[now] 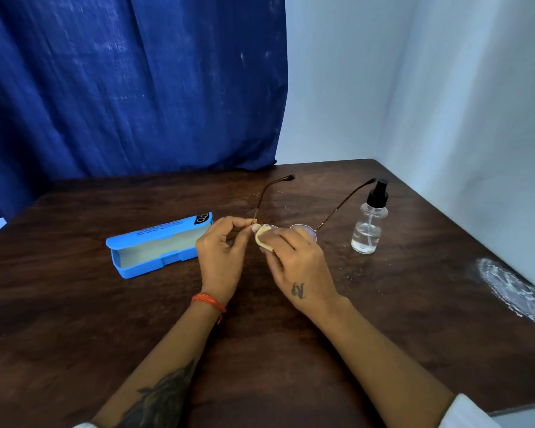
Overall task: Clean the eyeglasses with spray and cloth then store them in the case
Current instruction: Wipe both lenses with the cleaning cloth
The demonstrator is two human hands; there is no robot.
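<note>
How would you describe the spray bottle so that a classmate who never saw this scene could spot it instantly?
Start at the dark wooden table and look toward its far right corner by the pale wall. The spray bottle stands upright there, just right of the eyeglasses. It alone is clear, with a black pump top and some liquid inside.

The eyeglasses [303,225] are pinched at the hinge by the left hand [221,253]; a cloth [263,237] is pressed on a lens by the right hand [294,257]. An open blue case [155,247] and spray bottle [369,220] are set on the worktop [74,304].

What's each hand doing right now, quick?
Left hand: pinches the eyeglasses at the hinge.
Right hand: holds the cloth on a lens.
</note>
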